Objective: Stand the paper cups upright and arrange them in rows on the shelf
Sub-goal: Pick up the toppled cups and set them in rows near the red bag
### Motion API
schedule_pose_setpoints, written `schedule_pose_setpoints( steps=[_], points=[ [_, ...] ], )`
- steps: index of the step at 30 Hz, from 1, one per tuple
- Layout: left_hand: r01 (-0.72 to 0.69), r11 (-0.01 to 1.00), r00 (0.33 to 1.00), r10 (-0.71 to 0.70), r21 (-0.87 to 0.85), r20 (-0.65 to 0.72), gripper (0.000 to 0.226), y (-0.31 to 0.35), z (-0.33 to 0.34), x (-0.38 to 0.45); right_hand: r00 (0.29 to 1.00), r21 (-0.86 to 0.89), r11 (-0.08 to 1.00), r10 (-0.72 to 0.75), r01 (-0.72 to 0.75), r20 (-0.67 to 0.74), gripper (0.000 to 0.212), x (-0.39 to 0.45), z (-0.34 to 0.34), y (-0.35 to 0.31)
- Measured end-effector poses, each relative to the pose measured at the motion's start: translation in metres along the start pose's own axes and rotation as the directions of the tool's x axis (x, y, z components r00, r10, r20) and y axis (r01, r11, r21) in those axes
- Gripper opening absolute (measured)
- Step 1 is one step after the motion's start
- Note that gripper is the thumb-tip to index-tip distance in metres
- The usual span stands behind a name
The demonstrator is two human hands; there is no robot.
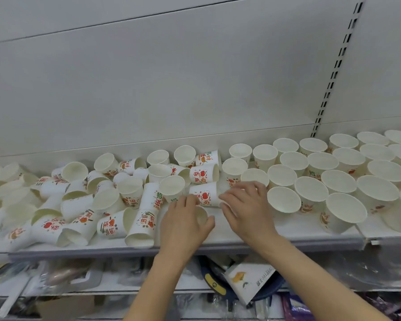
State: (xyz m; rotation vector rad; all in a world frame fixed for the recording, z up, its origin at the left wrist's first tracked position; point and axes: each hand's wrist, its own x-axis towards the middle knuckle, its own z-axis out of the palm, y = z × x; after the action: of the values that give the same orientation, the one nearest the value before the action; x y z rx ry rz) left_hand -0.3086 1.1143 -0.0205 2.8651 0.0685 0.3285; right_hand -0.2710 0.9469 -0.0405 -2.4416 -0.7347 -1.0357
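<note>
Two bare forearms in view, entering from bottom edge. No sleeves visible up to frame edge. Left hand (183,224) bare: no glove, ring, watch or band seen. Right hand (247,208) likewise bare, wrist unadorned. Fingernails short, unpainted where visible. No markings on either arm.

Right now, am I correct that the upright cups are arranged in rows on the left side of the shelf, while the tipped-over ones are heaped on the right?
Not quite: the sides are swapped. The head view shows the upright cups in rows on the right side of the shelf, while the tipped-over cups are heaped on the left.
</note>
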Motion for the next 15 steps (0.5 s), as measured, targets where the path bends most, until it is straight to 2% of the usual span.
schedule_pose_setpoints(
  steps=[2,4,5,8,10,12,15],
  points=[
    [0.007,1.0,0.999,-0.006,0.03,-0.033,0.042,-0.002,-0.003,0.014,0.979,-0.13,0.988,0.107,-0.086,0.171,0.017,0.022,0.005,-0.001],
    [-0.022,0.996,1.0,0.024,0.085,-0.02,0.044,-0.009,-0.001,0.026,0.896,-0.27,0.95,0.251,-0.156,0.367,0.03,0.04,0.008,-0.008],
    [-0.034,0.995,0.999,0.035,0.095,-0.008,0.047,-0.012,0.001,0.031,0.853,-0.318,0.93,0.311,-0.183,0.419,0.035,0.046,0.012,-0.012],
    [-0.07,0.99,0.997,0.073,0.119,-0.021,0.059,-0.022,0.007,0.036,0.795,-0.406,0.881,0.421,-0.242,0.438,0.044,0.057,0.024,-0.022],
    [-0.131,0.981,0.986,0.144,0.141,-0.088,0.061,-0.029,0.007,0.036,0.764,-0.454,0.844,0.487,-0.287,0.423,0.043,0.06,0.031,-0.027],
    [-0.164,0.985,0.97,0.169,0.045,-0.174,0.053,-0.035,-0.002,0.042,0.73,-0.47,0.806,0.556,-0.359,0.397,0.039,0.063,0.038,-0.03],
    [-0.176,0.976,0.967,0.147,-0.131,-0.207,0.027,-0.039,-0.022,0.063,0.669,-0.394,0.756,0.65,-0.523,0.359,0.028,0.065,0.042,-0.03]
  ],
)
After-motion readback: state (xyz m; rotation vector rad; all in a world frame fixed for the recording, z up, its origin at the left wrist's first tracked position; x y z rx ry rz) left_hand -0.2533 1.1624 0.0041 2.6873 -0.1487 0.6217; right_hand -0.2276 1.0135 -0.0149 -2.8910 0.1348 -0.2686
